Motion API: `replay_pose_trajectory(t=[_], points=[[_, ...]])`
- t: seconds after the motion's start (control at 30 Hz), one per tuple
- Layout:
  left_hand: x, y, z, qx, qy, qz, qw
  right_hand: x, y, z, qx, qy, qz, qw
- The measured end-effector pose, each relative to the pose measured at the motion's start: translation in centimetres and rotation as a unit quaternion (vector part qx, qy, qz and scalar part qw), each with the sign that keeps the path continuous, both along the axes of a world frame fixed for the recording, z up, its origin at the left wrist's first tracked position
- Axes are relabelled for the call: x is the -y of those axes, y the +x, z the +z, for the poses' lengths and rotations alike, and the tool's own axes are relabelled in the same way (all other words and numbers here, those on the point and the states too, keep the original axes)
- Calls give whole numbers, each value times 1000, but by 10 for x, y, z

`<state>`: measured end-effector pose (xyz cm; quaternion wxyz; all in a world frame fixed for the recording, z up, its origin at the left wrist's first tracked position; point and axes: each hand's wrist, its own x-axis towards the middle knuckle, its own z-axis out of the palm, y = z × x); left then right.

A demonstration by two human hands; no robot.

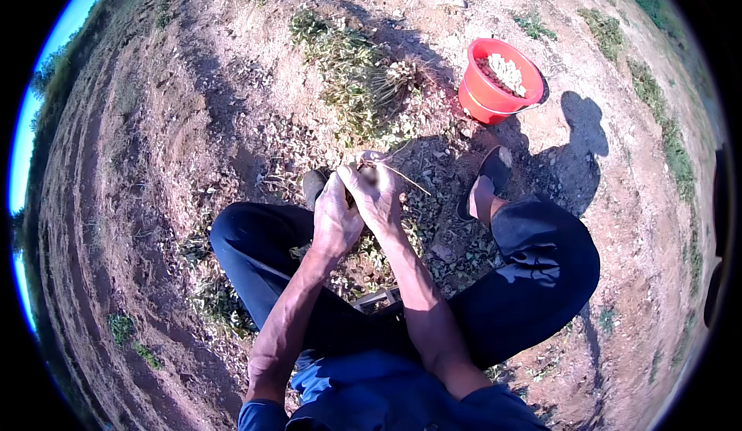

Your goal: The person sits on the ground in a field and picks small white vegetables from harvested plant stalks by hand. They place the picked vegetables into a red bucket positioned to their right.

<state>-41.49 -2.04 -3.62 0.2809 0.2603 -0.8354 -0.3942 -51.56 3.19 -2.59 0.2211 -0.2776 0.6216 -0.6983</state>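
Observation:
My left hand (338, 218) and my right hand (375, 197) meet above the ground between my knees, thumbs close together. Both are closed around a small bundle of plant, mostly hidden by my fingers and blurred in the middle. From it a thin dry stalk (410, 181) sticks out to the right past my right hand. Ahead lies a heap of uprooted peanut plants (353, 77), with roots and some pods (401, 72) at its right end. A red plastic bucket (484, 99) stands to the right of the heap, partly filled with unshelled peanuts (503, 73).
Dry leaves (290, 141) litter the furrowed soil around my feet. My right foot in a dark slipper (497, 167) rests just below the bucket; my left shoe (315, 185) shows beside my hands. Part of a low seat (377, 299) shows between my legs.

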Motion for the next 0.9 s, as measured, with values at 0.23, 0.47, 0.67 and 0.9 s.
replay_pose_trajectory(t=[0.23,0.47,0.67,0.9], points=[[-2,-1,30,-2,401,-84,912,-7,-19,-21,89,-63,2,994],[-11,-9,29,19,422,-52,905,-3,-31,-54,22,-99,-41,994],[-13,-14,21,58,341,-47,937,-7,-41,-63,-150,24,-129,980],[-8,-13,22,24,356,-25,934,0,-22,-46,-24,10,-156,987]])
